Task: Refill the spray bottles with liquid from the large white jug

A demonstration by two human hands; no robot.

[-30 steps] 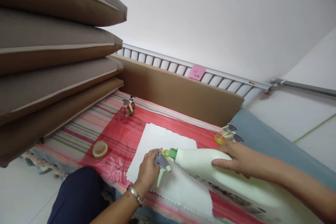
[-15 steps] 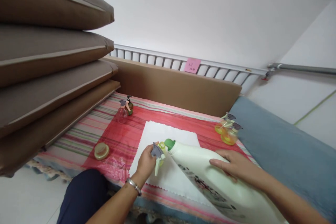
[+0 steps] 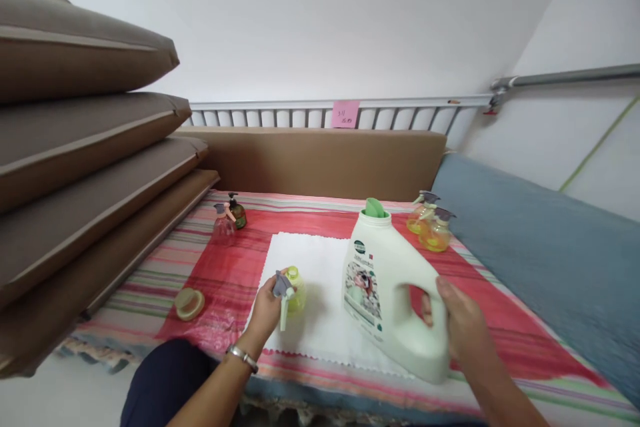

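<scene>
My right hand (image 3: 463, 320) is closed round the handle of a large pale-green detergent jug (image 3: 395, 280), which is nearly upright over the right part of a white cloth (image 3: 320, 260). A green spout shows in the jug's uncapped mouth. My left hand (image 3: 267, 307) is closed on a trigger sprayer head (image 3: 283, 288) with a grey top and pale lever. Right beside it, a yellow-green spray bottle (image 3: 297, 293) stands open-necked on the cloth. Whether my left fingertips also touch the bottle is hidden.
At the back left stand a pink spray bottle (image 3: 224, 227) and a dark pump bottle (image 3: 239, 213). Two yellow spray bottles (image 3: 435, 237) stand at the right. A round cap (image 3: 189, 304) lies front left. Stacked brown cushions (image 3: 100, 167) rise at the left.
My right hand has tipped the jug back from its sideways tilt at the bottle's neck to nearly upright, moving it right. My left hand stays by the bottle. The view has shifted.
</scene>
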